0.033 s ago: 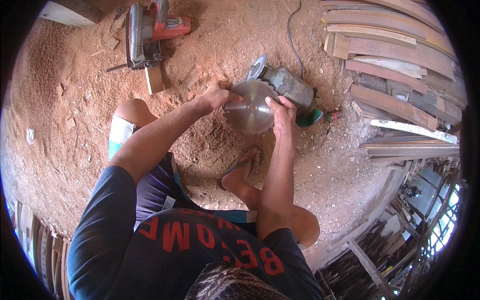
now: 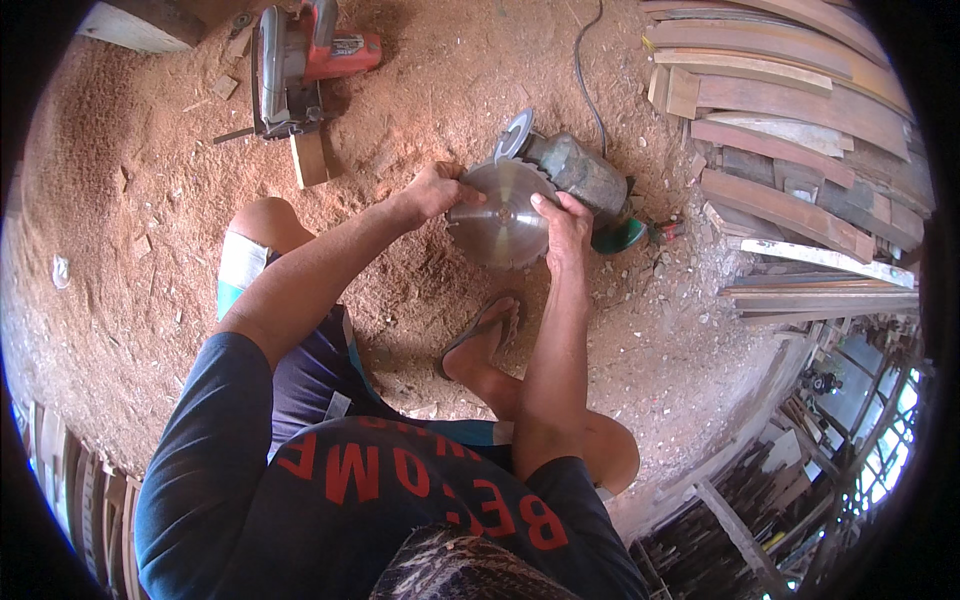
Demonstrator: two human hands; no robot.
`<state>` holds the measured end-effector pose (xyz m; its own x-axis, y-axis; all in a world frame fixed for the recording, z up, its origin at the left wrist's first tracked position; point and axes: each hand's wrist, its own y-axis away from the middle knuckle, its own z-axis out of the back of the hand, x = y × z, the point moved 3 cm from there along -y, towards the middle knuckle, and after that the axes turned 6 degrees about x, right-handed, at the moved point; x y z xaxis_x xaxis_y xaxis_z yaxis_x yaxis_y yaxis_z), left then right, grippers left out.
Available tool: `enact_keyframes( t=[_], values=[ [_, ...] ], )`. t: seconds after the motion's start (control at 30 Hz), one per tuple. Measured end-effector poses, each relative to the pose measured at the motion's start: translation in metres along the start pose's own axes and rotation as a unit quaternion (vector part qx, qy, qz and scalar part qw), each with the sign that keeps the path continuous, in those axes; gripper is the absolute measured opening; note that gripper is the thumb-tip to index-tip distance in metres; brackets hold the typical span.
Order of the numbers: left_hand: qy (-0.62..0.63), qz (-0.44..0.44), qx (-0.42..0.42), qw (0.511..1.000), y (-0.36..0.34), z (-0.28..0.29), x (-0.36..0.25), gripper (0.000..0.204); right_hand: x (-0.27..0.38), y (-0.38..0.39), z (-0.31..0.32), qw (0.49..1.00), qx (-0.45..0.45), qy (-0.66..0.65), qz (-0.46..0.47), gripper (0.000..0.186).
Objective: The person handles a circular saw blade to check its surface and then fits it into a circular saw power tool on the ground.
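While both hands steady a round saw blade (image 2: 502,222) above the sawdust-covered floor (image 2: 400,275), its edge lies at or very near a pale disc (image 2: 514,134) on the end of a grey motor (image 2: 578,175). Reckoned from the blade's centre, the disc sits at 12 o'clock, the motor at 2, and a green round piece (image 2: 622,238) at 3, beyond the motor. Whether blade and disc touch, or whether the disc turns, I cannot tell.

The left hand (image 2: 437,190) grips the rim at 10 o'clock, thumb laid on the blade's face; the right hand (image 2: 568,228) grips it at 3 o'clock, likewise with the thumb on top. Neither is free.

As for how far the work has got, the blade is loose in the hands, mounted on no machine, and seems placed at the disc. Teeth show along parts of the rim, but they are too small to tell which, if any, have been worked, so I cannot judge how much remains. The power saw (image 2: 305,75), at 10 o'clock and well apart, rests untouched near a wood block (image 2: 309,160); whether it carries a blade is unclear.

I make out no container near the hands, so no contents can be told. Stacked boards (image 2: 785,190) lie around 3 o'clock, well past the motor.
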<state>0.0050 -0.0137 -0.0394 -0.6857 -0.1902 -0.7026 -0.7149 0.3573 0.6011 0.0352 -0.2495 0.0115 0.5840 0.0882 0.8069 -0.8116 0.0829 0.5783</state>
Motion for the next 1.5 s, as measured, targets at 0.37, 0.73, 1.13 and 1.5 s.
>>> enact_keyframes(
  t=[0.37, 0.73, 1.13, 1.5],
  values=[
    [0.019, -0.015, -0.015, 1.000, 0.000, 0.000, -0.002, 0.030, 0.017, 0.014, -0.011, 1.000, 0.001, -0.004, 0.012, 0.065],
    [0.034, -0.017, -0.009, 0.999, 0.001, -0.002, -0.003, 0.030, 0.018, 0.010, -0.008, 0.999, 0.035, 0.002, 0.017, 0.044],
    [0.035, -0.029, 0.002, 0.999, 0.010, -0.004, -0.008, 0.032, 0.018, 0.011, -0.007, 0.998, 0.044, 0.016, 0.033, 0.037],
    [0.004, -0.096, 0.107, 0.990, 0.037, -0.006, -0.055, 0.025, 0.076, 0.040, -0.019, 0.978, 0.173, 0.072, 0.093, 0.019]
  ],
)
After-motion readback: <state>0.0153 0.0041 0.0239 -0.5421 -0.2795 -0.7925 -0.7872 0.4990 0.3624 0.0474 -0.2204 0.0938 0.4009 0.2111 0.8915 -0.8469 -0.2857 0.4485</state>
